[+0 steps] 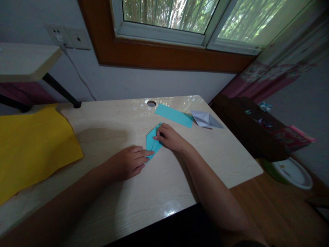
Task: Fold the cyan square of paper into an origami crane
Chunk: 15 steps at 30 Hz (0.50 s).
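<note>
A folded piece of turquoise paper (152,138) lies on the pale wood-grain table, with a crease line running along it. My left hand (132,162) rests flat at its lower end, fingers stretched out and the index fingertip on the paper. At the upper right edge, my right hand (167,136) has its fingers curled in a pinch on the same paper; the exact grip is partly hidden. Beyond my right hand are a flat turquoise paper strip (174,115) and a folded white paper boat (205,119), almost touching each other.
A large yellow sheet (36,144) covers the table's left side. A raised shelf (28,61) on black legs stands behind it. The tabletop (218,147) has a round cable hole (151,103) near the wall. A white-rimmed basin (293,173) sits on the right, below table height.
</note>
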Each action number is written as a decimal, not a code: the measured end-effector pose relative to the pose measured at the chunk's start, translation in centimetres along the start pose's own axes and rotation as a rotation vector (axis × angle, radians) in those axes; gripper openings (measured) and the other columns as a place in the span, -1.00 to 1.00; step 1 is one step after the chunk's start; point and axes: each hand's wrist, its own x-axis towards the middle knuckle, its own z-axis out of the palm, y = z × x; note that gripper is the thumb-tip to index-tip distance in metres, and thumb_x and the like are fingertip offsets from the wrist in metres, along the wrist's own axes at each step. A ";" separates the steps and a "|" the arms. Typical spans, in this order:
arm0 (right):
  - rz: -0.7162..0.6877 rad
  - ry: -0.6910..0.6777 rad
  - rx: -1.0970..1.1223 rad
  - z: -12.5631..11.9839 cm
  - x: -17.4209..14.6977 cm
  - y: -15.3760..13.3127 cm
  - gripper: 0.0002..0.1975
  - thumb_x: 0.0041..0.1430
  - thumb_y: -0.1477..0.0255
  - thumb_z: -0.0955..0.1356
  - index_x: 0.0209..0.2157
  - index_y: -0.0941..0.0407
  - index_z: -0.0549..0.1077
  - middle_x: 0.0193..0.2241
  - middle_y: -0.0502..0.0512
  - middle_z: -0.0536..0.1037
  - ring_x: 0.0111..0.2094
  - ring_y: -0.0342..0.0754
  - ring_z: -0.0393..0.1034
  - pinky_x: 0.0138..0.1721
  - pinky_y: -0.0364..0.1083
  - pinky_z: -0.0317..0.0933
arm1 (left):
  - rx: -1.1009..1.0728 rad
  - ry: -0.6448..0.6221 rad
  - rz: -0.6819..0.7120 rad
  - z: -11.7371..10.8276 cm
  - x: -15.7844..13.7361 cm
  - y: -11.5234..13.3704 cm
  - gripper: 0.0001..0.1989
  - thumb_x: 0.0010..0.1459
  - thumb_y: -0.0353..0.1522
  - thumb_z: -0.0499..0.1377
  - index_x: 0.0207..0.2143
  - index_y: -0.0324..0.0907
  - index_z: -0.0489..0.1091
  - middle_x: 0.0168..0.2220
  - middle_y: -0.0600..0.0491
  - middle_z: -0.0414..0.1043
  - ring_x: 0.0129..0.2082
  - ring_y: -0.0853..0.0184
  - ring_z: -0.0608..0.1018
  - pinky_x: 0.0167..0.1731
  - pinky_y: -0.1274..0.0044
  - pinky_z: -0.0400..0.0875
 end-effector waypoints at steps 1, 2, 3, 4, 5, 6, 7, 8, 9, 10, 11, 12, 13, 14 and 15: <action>0.002 0.003 0.004 0.0 0.0 0.0 -0.76 0.30 0.33 0.41 -0.42 0.09 0.36 -0.34 0.07 0.40 -0.24 0.00 0.29 -0.15 -0.01 0.20 | -0.002 0.001 0.000 0.0 0.0 0.0 -0.74 0.33 -0.44 0.10 0.03 -0.17 0.45 0.20 -0.07 0.47 0.09 0.17 0.51 0.13 0.27 0.42; 0.000 0.008 0.013 0.0 -0.1 0.0 -0.76 0.30 0.33 0.41 -0.42 0.09 0.35 -0.33 0.07 0.40 -0.24 0.00 0.29 -0.14 -0.01 0.20 | -0.002 0.004 0.002 0.1 0.0 0.0 -0.74 0.33 -0.44 0.10 0.03 -0.17 0.45 0.20 -0.08 0.46 0.09 0.17 0.51 0.13 0.27 0.42; -0.004 0.012 0.024 -0.1 -0.1 0.1 -0.77 0.30 0.34 0.40 -0.41 0.09 0.35 -0.33 0.07 0.40 -0.23 -0.01 0.29 -0.14 -0.01 0.20 | 0.000 0.005 0.003 0.1 0.0 0.0 -0.74 0.33 -0.45 0.10 0.03 -0.18 0.45 0.21 -0.08 0.46 0.09 0.17 0.51 0.13 0.26 0.42; -0.009 0.016 0.038 -0.1 -0.2 0.1 -0.77 0.30 0.34 0.41 -0.40 0.09 0.35 -0.32 0.07 0.39 -0.23 -0.01 0.29 -0.13 -0.01 0.21 | 0.001 0.007 0.004 0.2 -0.1 0.0 -0.73 0.33 -0.45 0.10 0.03 -0.18 0.45 0.21 -0.09 0.46 0.09 0.17 0.51 0.12 0.26 0.42; -0.014 0.021 0.053 0.0 -0.2 0.1 -0.78 0.30 0.34 0.41 -0.40 0.09 0.36 -0.31 0.07 0.39 -0.22 -0.01 0.30 -0.13 -0.01 0.22 | 0.001 0.009 0.006 0.2 -0.1 -0.1 -0.73 0.32 -0.45 0.10 0.04 -0.19 0.45 0.21 -0.09 0.46 0.09 0.17 0.51 0.12 0.26 0.43; -0.017 0.027 0.066 0.0 -0.3 0.2 -0.79 0.30 0.35 0.41 -0.39 0.09 0.36 -0.30 0.07 0.39 -0.22 -0.01 0.30 -0.13 -0.01 0.22 | -0.001 0.008 0.004 0.3 -0.1 -0.1 -0.72 0.32 -0.46 0.10 0.04 -0.19 0.45 0.22 -0.09 0.45 0.09 0.16 0.50 0.12 0.26 0.43; -0.021 0.032 0.075 0.0 -0.3 0.2 -0.79 0.30 0.35 0.41 -0.39 0.09 0.36 -0.29 0.07 0.38 -0.21 -0.01 0.30 -0.12 -0.01 0.23 | -0.005 0.005 0.000 0.3 -0.1 0.0 -0.72 0.31 -0.46 0.11 0.05 -0.20 0.44 0.22 -0.09 0.45 0.10 0.16 0.50 0.12 0.26 0.44; -0.024 0.036 0.081 0.0 -0.4 0.3 -0.79 0.30 0.35 0.41 -0.38 0.09 0.36 -0.29 0.08 0.38 -0.21 -0.01 0.30 -0.12 -0.01 0.23 | -0.011 0.000 -0.006 0.3 -0.1 0.0 -0.70 0.31 -0.47 0.11 0.06 -0.21 0.44 0.23 -0.10 0.44 0.11 0.15 0.49 0.11 0.26 0.45; -0.026 0.040 0.084 0.0 -0.4 0.3 -0.79 0.30 0.34 0.41 -0.38 0.09 0.37 -0.29 0.08 0.38 -0.22 -0.01 0.30 -0.12 -0.01 0.24 | -0.016 -0.001 -0.011 0.3 -0.1 0.0 -0.69 0.30 -0.47 0.12 0.08 -0.21 0.43 0.23 -0.10 0.44 0.12 0.14 0.49 0.11 0.26 0.46; -0.026 0.042 0.086 0.1 -0.4 0.3 -0.79 0.30 0.34 0.41 -0.38 0.09 0.37 -0.29 0.07 0.37 -0.22 -0.01 0.30 -0.13 -0.01 0.24 | -0.021 0.003 -0.013 0.3 -0.1 0.0 -0.67 0.30 -0.48 0.12 0.09 -0.21 0.43 0.22 -0.11 0.44 0.12 0.14 0.49 0.10 0.25 0.47; -0.026 0.043 0.087 0.1 -0.4 0.4 -0.79 0.30 0.34 0.41 -0.38 0.09 0.37 -0.29 0.07 0.36 -0.22 -0.01 0.30 -0.13 -0.01 0.24 | -0.026 0.008 -0.012 0.3 0.0 0.0 -0.65 0.29 -0.48 0.12 0.11 -0.21 0.42 0.21 -0.12 0.45 0.13 0.13 0.49 0.10 0.25 0.47; -0.024 0.043 0.088 0.1 -0.5 0.4 -0.79 0.30 0.34 0.41 -0.39 0.09 0.37 -0.29 0.07 0.36 -0.22 -0.01 0.29 -0.13 -0.01 0.24 | -0.030 0.016 -0.010 0.3 0.0 0.0 -0.64 0.29 -0.48 0.13 0.12 -0.21 0.42 0.20 -0.12 0.47 0.13 0.13 0.49 0.09 0.24 0.48; -0.021 0.046 0.091 0.1 -0.5 0.5 -0.79 0.30 0.34 0.42 -0.39 0.09 0.37 -0.29 0.07 0.36 -0.23 -0.01 0.29 -0.14 -0.01 0.24 | -0.035 0.025 -0.006 0.3 0.0 0.1 -0.64 0.28 -0.48 0.13 0.12 -0.20 0.42 0.18 -0.13 0.48 0.13 0.13 0.50 0.09 0.24 0.48; -0.020 0.049 0.093 0.1 -0.5 0.5 -0.79 0.29 0.34 0.42 -0.39 0.09 0.38 -0.29 0.07 0.35 -0.22 -0.01 0.29 -0.14 -0.01 0.25 | -0.039 0.030 -0.004 0.3 0.0 0.1 -0.64 0.28 -0.48 0.13 0.12 -0.20 0.42 0.17 -0.13 0.49 0.14 0.13 0.50 0.10 0.24 0.48; -0.021 0.053 0.093 0.0 -0.5 0.7 -0.79 0.29 0.33 0.43 -0.39 0.09 0.38 -0.29 0.07 0.35 -0.22 -0.01 0.29 -0.14 0.00 0.25 | -0.041 0.032 -0.005 0.4 0.0 0.0 -0.64 0.28 -0.48 0.12 0.12 -0.20 0.42 0.17 -0.13 0.49 0.16 0.13 0.49 0.12 0.23 0.47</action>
